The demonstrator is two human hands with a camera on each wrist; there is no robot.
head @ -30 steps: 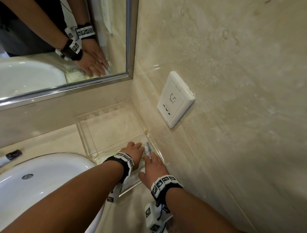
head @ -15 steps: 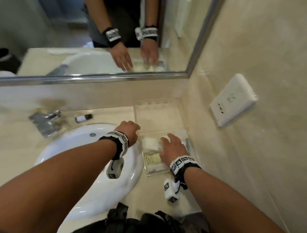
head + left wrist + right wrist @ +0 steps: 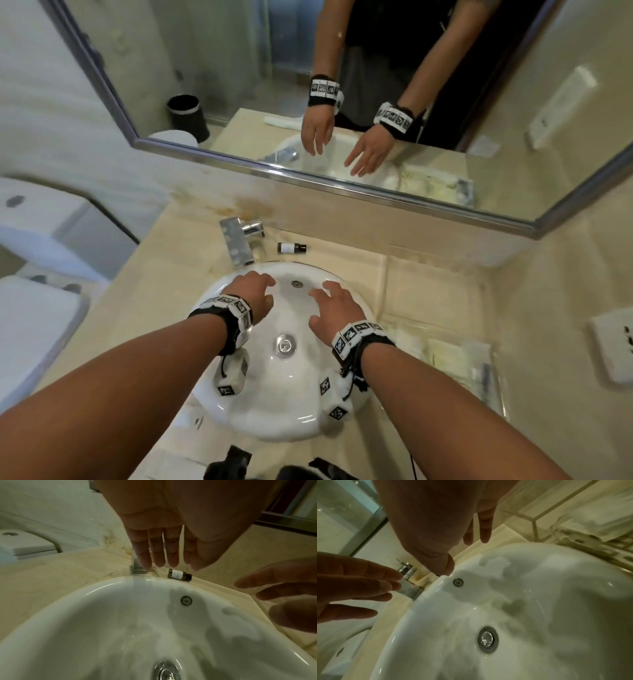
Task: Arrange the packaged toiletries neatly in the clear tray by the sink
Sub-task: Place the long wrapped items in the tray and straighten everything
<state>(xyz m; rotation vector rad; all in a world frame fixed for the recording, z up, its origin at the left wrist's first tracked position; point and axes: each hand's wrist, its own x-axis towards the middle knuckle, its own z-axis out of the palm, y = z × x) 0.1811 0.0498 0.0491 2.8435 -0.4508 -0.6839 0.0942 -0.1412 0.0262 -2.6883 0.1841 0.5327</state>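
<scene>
The clear tray (image 3: pixel 493 383) lies on the counter right of the sink, against the wall, with several pale packaged toiletries (image 3: pixel 448 359) flat inside its near half. Both my hands hover over the white basin (image 3: pixel 239 407), apart from the tray. My left hand (image 3: pixel 255 291) hangs with fingers straight and empty; its fingers (image 3: pixel 159 550) point toward the tap. My right hand (image 3: pixel 334 305) is spread and empty, and its fingers (image 3: pixel 485 526) point at the counter's back edge. A small dark bottle (image 3: pixel 291 247) with a white label lies on its side behind the basin.
A chrome tap (image 3: pixel 239 240) stands at the basin's back rim. A mirror (image 3: pixel 308 102) runs along the back wall. A white wall socket (image 3: pixel 613 353) sits on the right wall above the tray. A toilet cistern (image 3: pixel 37 219) is at the left.
Both hands have left the tray and moved left over the basin, fingers relaxed. The view has swung left and back, so the tray now lies at the right.
</scene>
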